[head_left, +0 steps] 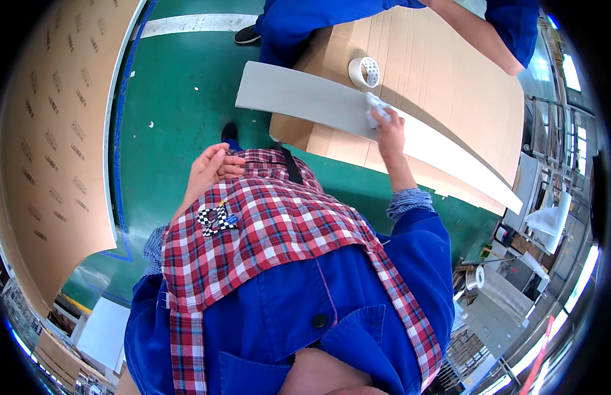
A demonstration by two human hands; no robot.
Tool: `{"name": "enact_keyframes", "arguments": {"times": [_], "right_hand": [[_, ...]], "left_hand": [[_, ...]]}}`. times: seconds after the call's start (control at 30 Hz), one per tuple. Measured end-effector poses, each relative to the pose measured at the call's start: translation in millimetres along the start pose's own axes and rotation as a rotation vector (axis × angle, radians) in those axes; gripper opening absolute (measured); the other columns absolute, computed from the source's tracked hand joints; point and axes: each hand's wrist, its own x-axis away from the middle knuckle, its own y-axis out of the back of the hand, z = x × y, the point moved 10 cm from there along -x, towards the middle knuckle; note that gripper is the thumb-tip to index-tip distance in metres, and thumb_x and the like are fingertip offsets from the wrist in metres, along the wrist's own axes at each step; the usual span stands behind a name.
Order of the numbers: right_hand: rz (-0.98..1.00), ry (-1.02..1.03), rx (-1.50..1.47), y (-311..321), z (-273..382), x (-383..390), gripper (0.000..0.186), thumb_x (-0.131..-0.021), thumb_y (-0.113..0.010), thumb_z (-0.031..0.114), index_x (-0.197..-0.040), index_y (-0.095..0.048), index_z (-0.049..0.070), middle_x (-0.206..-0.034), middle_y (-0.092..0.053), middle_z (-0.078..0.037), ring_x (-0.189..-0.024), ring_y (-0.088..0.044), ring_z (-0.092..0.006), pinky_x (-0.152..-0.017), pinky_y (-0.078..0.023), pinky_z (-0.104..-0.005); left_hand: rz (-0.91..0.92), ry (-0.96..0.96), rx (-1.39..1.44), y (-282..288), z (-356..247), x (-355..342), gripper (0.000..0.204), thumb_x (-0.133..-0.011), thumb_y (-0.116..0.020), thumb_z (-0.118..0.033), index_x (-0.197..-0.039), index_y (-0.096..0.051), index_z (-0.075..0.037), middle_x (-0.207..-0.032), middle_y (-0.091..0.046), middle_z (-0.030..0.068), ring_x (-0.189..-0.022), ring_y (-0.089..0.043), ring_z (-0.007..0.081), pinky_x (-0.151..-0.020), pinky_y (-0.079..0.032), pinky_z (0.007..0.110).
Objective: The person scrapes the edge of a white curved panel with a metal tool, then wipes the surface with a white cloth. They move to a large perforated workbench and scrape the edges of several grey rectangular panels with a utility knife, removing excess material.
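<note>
A long, narrow panel (pixel 305 99), grey at its left part and bright white toward the right, lies across a brown cardboard surface. Its left end juts out past the cardboard. My right hand (pixel 391 135) is closed on a crumpled white cloth (pixel 374 108) with bluish marks, held against the panel near its middle. Part of the cloth is hidden under my fingers. In front of my checked apron (pixel 266 204), my left hand (pixel 215 166) hovers with loosely bent fingers and nothing visible in it, apart from the panel. A roll of whitish tape (pixel 356 72) stands just beyond the panel.
Brown cardboard (pixel 450 72) forms the work surface. Across it, another person in blue (pixel 289 29) has a bare forearm (pixel 473 29) over the far side. A large printed brown sheet (pixel 55 131) stands at the left above the green floor (pixel 167 118). Racks and benches (pixel 496 296) line the right.
</note>
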Motion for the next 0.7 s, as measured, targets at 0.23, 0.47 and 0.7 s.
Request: {"name": "enact_keyframes", "arguments": {"times": [0.23,0.47,0.7], "right_hand": [[-0.136,0.404,-0.336,-17,194,-48,0.042,-0.074,-0.056,0.006,-0.11,-0.064,0.025,-0.117,-0.056,-0.009,-0.105,-0.053,-0.0298,-0.087,-0.045,-0.0398],[0.008,0.314,-0.251,-34,211,-34,0.044,-0.073,-0.059,0.008,-0.109,-0.065,0.033,-0.126,-0.053,-0.001,-0.115,-0.048,-0.0256,-0.088,-0.035,-0.0449],[-0.13,-0.171,-0.087,-6,-74,40,0.047,-0.075,-0.055,0.001,-0.11,-0.066,0.03,-0.123,-0.055,-0.01,-0.113,-0.051,-0.0301,-0.09,-0.039,-0.0425]], "left_hand": [[-0.119,0.071,0.015,-8,7,-6,0.028,-0.098,-0.044,-0.025,-0.117,-0.048,-0.004,-0.093,-0.065,0.0172,-0.074,-0.066,0.0168,-0.062,-0.055,0.025],[-0.186,0.117,-0.077,-11,7,-7,0.029,-0.098,-0.046,-0.026,-0.114,-0.05,-0.002,-0.083,-0.066,0.015,-0.066,-0.064,0.0131,-0.056,-0.052,0.022],[-0.179,0.065,-0.141,23,10,-5,0.033,-0.099,-0.041,-0.029,-0.117,-0.047,-0.002,-0.088,-0.066,0.0158,-0.071,-0.066,0.0152,-0.059,-0.053,0.024]]}}
